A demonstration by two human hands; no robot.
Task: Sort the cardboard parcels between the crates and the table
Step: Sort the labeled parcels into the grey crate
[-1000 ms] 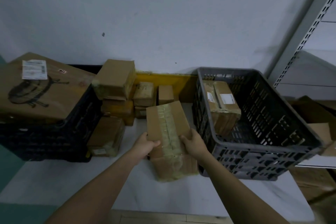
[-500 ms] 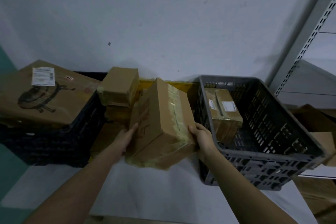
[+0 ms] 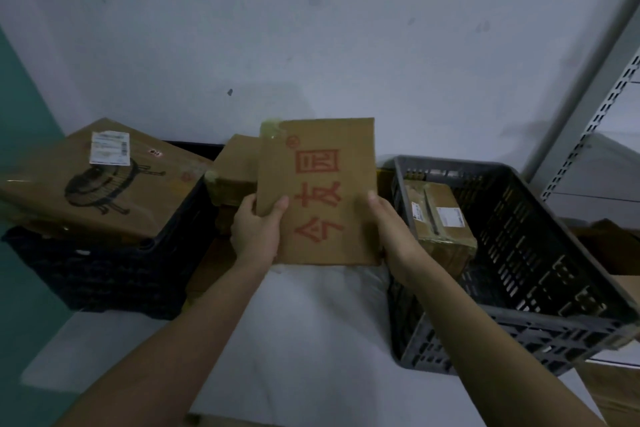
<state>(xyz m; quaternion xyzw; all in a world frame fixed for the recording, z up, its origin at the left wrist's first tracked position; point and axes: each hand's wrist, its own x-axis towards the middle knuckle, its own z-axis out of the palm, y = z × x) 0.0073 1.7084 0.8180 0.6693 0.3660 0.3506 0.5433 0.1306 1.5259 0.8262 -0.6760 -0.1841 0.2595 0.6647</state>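
Two hands point(image 3: 258, 229), parcel point(image 3: 318, 191) upright lengthwise

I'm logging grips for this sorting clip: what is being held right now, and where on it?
A brown cardboard parcel with red printed characters, gripped by its two side edges: left hand on the left edge, right hand on the right.
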